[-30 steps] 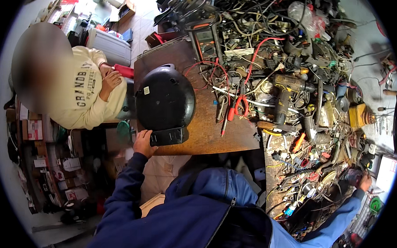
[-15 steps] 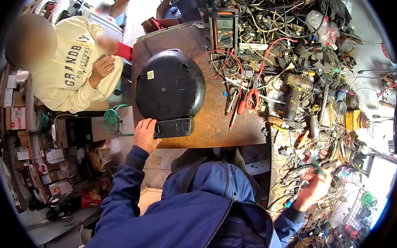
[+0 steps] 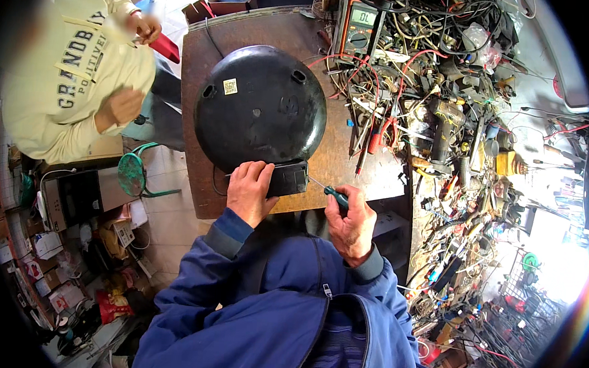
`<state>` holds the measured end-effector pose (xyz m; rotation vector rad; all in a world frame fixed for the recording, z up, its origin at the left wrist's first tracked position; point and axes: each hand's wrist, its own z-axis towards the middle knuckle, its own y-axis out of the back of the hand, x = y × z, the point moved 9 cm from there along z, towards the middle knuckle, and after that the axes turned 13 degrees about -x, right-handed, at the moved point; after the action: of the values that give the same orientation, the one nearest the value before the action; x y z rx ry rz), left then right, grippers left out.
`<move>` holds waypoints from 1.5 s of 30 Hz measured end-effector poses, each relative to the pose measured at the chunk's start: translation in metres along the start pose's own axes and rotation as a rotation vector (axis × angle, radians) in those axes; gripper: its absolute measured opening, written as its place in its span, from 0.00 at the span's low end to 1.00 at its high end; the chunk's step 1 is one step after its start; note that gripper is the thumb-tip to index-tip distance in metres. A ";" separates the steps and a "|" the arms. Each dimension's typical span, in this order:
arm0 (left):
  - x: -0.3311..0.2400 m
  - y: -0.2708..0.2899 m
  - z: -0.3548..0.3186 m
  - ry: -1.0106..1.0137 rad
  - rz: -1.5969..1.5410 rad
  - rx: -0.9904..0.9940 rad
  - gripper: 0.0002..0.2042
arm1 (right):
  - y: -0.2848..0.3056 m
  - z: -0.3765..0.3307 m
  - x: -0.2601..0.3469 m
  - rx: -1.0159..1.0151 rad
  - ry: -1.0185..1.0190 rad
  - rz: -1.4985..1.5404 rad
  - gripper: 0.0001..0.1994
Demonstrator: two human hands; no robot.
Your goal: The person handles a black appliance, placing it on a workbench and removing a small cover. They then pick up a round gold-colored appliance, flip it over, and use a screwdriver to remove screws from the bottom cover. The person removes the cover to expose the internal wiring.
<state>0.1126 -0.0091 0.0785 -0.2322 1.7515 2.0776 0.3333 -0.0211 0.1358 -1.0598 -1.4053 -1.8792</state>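
Observation:
A round black appliance with a small white label lies on the wooden table. At its near edge sits a box-shaped black housing. My left hand rests over the left part of this housing, its fingers curled on top and gripping it. In my right hand is a screwdriver with a dark green handle. Its thin shaft points left, with the tip at the right end of the housing; whether it touches is too small to tell.
A multimeter with red leads stands at the back. Red-handled pliers lie right of the appliance. A cordless drill, tools and tangled cables crowd the right side. At left, a person in a cream hoodie is near a green stool.
My right hand has come from the cluttered right side to the housing with the screwdriver. My left hand has moved further onto the housing. The appliance looks slightly turned and closer.

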 end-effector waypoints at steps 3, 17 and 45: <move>0.003 0.000 0.002 0.002 -0.011 0.002 0.38 | -0.012 0.004 0.009 -0.029 0.075 -0.035 0.11; 0.008 -0.002 0.007 0.035 -0.022 0.007 0.38 | -0.043 0.014 0.018 0.030 0.245 -0.177 0.14; 0.014 -0.005 0.006 0.028 -0.091 -0.018 0.40 | -0.091 0.043 0.043 0.534 0.411 -0.620 0.06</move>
<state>0.1032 0.0001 0.0699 -0.3421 1.7058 2.0357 0.2486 0.0482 0.1314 0.0366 -1.9453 -1.7877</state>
